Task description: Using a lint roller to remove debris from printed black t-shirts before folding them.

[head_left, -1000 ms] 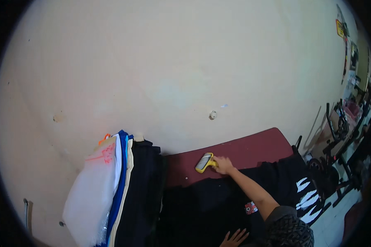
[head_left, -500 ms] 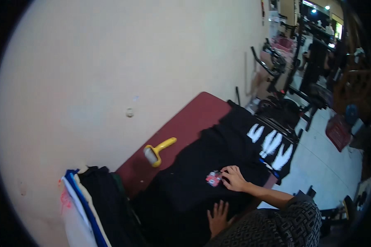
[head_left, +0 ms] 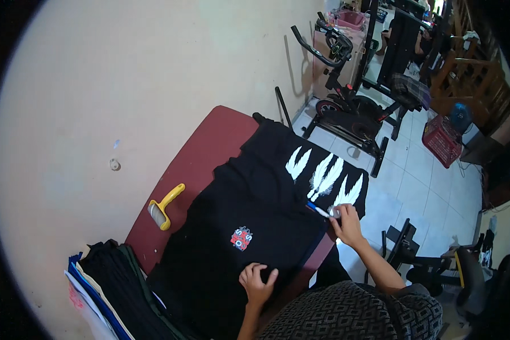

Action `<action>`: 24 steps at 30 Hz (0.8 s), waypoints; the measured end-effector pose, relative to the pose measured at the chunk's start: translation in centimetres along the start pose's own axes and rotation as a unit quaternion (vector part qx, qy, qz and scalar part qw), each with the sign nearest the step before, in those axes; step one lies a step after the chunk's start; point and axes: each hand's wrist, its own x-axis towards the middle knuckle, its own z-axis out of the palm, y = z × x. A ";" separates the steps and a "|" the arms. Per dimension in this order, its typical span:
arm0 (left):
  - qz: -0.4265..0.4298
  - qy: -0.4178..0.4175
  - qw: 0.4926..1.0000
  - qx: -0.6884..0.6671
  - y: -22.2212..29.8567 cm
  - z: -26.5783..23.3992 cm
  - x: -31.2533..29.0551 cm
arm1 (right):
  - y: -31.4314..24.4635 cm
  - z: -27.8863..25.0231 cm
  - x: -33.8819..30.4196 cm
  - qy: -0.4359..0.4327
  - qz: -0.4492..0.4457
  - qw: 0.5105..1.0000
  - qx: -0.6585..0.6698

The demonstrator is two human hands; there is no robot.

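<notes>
A black garment (head_left: pixel 249 198) lies spread over a dark red padded bench (head_left: pixel 201 136), with white feather shapes (head_left: pixel 323 177) printed at its far right end. Nearer me is a small red and white print (head_left: pixel 241 238). My left hand (head_left: pixel 257 283) rests on the cloth just below this print, thumb apart and fingers loosely bent, holding nothing. At the garment's right edge, my right hand (head_left: pixel 350 225) has its fingertips closed around a small greyish, shiny thing (head_left: pixel 335 212), too small to name. Touching or right beside it lies a blue and white pen-like stick (head_left: pixel 317 209).
A yellow-handled lint roller (head_left: pixel 165 207) lies on the bench by the wall. Folded clothes (head_left: pixel 116 277) are stacked at the near left. Beyond the bench stands an exercise bike (head_left: pixel 351 107); a red basket (head_left: pixel 442 141) is on the tiled floor. More gym equipment (head_left: pixel 464 277) stands at right.
My right hand has moved from the red and white print to the pen-like stick at the garment's right edge. My left hand's fingers have gone from spread to bent. The view has shifted right.
</notes>
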 end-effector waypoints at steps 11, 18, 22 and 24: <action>0.021 -0.135 0.874 -0.467 11.8 5.0 19.7 | 3.7 -1.9 5.3 -0.238 -0.029 0.967 0.088; -0.121 0.105 0.954 -0.254 12.1 11.7 21.5 | 8.2 -1.3 8.1 -0.385 0.167 0.763 0.492; -0.342 -0.005 0.841 -0.418 13.7 10.5 22.4 | 12.6 -0.9 9.7 -0.484 0.262 0.521 0.653; -0.337 -0.089 0.814 -0.465 14.2 10.8 23.7 | 14.2 1.6 9.6 -0.418 0.342 0.456 0.707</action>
